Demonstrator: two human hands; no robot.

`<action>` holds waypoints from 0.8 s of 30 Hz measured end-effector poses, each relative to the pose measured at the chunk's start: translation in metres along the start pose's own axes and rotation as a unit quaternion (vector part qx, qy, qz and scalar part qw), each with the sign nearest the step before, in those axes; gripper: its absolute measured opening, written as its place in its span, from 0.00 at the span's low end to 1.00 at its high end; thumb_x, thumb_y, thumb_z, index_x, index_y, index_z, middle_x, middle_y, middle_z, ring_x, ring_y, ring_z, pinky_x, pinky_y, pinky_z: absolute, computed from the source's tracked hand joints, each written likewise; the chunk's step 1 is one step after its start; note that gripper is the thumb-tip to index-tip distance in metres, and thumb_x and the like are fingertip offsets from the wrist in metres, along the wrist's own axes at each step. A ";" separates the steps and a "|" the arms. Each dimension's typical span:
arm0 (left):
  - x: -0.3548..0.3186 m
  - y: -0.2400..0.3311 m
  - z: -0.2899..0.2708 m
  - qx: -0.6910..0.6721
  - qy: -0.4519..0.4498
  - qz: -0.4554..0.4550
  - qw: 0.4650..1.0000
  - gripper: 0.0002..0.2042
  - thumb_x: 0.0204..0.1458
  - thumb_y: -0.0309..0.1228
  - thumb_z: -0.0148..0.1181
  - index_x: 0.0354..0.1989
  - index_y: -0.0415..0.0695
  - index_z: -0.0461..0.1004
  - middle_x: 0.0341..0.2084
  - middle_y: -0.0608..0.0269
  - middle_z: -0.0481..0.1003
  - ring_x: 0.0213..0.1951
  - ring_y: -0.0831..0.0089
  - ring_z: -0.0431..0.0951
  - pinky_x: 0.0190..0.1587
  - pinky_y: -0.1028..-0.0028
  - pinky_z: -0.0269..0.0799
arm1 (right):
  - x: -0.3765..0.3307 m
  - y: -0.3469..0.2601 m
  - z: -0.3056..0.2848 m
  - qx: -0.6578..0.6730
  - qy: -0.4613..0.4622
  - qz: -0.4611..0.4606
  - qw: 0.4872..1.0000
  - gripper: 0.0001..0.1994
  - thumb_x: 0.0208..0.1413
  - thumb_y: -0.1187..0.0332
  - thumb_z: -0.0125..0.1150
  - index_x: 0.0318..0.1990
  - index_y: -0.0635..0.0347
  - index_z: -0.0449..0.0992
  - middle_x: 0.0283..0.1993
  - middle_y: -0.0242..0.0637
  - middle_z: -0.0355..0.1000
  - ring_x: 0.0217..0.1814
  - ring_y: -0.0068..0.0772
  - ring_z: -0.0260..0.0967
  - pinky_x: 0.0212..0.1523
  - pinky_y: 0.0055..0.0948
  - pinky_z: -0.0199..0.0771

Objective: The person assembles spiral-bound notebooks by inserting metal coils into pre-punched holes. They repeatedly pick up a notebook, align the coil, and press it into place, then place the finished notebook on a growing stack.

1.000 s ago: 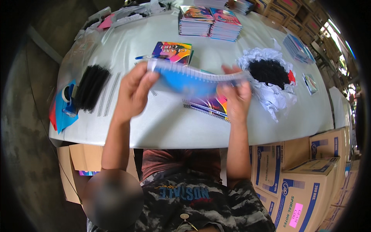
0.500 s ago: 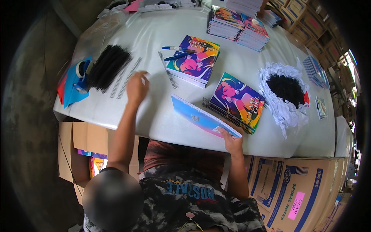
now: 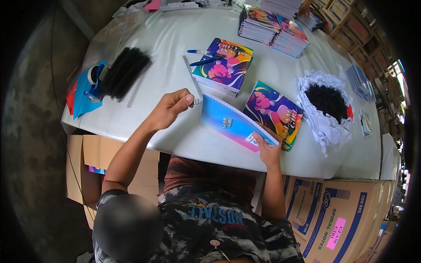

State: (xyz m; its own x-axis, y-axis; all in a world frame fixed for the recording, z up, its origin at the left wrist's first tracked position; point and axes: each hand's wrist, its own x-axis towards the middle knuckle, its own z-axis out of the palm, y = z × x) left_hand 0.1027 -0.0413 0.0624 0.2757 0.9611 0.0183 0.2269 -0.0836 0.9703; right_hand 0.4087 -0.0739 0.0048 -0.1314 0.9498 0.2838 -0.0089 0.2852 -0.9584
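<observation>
Above the near part of the table, my right hand (image 3: 269, 151) grips the lower right end of a blue and pink notebook (image 3: 228, 123), tilted, with a row of punched holes along its upper edge. My left hand (image 3: 172, 108) pinches a thin spiral binding coil (image 3: 198, 101), whose end shows just left of the notebook's upper corner; the rest of it is hidden. Just behind the notebook lie colourful bound notebooks (image 3: 274, 107). Farther off, two blue pens (image 3: 206, 60) rest on a stack of illustrated notebooks (image 3: 237, 72), with a loose coil (image 3: 191, 74) beside it.
At the left are a heap of black coils (image 3: 126, 74), one loose coil (image 3: 139, 85) and a blue tape dispenser (image 3: 93, 85). Crumpled white paper (image 3: 322, 131) holds more black coils (image 3: 325, 101) at the right. Tall notebook stacks (image 3: 263, 33) stand behind, near another person's hand (image 3: 304, 8).
My left hand has picked up a coil from beside the black heap and brought it right, close to the notebook. My right hand has turned the notebook's cover more into view.
</observation>
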 end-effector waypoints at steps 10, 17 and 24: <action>0.015 0.022 -0.001 -0.036 0.007 -0.028 0.999 0.10 0.55 0.37 0.55 0.30 0.43 0.68 0.22 0.70 0.68 0.25 0.82 0.66 0.30 0.81 0.64 | 0.003 -0.011 -0.001 -0.026 -0.053 -0.057 0.997 0.12 0.51 0.79 0.57 0.45 0.67 0.75 0.40 0.35 0.75 0.36 0.17 0.68 0.39 0.17 0.68; 0.023 0.053 -0.013 0.393 -0.126 0.126 0.902 0.19 0.47 0.32 0.61 0.48 0.44 0.68 0.45 0.57 0.70 0.42 0.60 0.70 0.45 0.66 0.66 | -0.004 -0.013 -0.004 -0.062 -0.060 -0.028 0.996 0.13 0.50 0.80 0.55 0.45 0.68 0.74 0.43 0.43 0.75 0.39 0.23 0.71 0.42 0.20 0.69; 0.015 0.063 0.007 0.571 -0.020 0.270 0.775 0.16 0.40 0.31 0.65 0.39 0.43 0.72 0.44 0.59 0.68 0.50 0.60 0.65 0.53 0.65 0.59 | -0.008 0.002 0.005 -0.070 -0.045 -0.141 0.987 0.16 0.46 0.83 0.53 0.45 0.70 0.73 0.47 0.48 0.72 0.49 0.40 0.72 0.50 0.28 0.69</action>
State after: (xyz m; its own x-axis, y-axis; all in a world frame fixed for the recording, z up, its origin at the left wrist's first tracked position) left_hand 0.1279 -0.0344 0.1224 0.6416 0.6980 0.3180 0.7409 -0.6713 -0.0216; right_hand 0.4046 -0.0812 0.0002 -0.2302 0.8171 0.5285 0.0795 0.5571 -0.8266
